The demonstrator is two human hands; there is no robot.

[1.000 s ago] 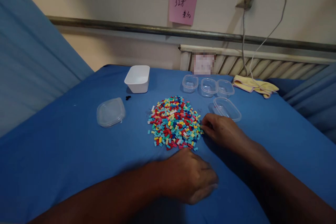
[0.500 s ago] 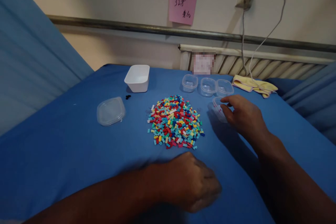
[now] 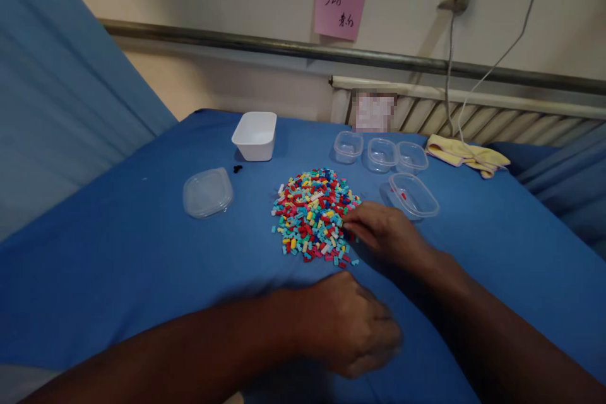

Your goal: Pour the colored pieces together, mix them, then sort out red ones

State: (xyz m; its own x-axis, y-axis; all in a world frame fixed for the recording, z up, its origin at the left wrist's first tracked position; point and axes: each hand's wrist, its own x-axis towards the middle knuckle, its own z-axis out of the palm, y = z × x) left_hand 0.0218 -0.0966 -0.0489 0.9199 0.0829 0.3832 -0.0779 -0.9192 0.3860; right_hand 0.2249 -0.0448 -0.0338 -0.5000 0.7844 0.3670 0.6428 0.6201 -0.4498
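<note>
A heap of small multicoloured toy building bricks (image 3: 312,218) lies in the middle of the blue cloth (image 3: 142,278). My right hand (image 3: 379,226) is at the heap's right edge, thumb and fingers pinched together among the bricks; what is between the fingertips is too small to make out. Nearer to me, my left hand (image 3: 357,328) rests closed in a fist in front of the heap, its inside hidden. Just beyond my right hand stands a clear plastic tub (image 3: 419,197) with a few red bricks in it.
Behind the heap are more clear tubs (image 3: 348,148), a white container (image 3: 255,139) and a folded yellow cloth (image 3: 466,154). Left of the heap lie clear lids (image 3: 208,194) and a small black item (image 3: 237,168). A radiator (image 3: 426,107) and wall border the far edge.
My right hand has moved left and nearer, from the clear tub to the heap's right edge. The tub is now uncovered to view. My left hand has stayed about where it was.
</note>
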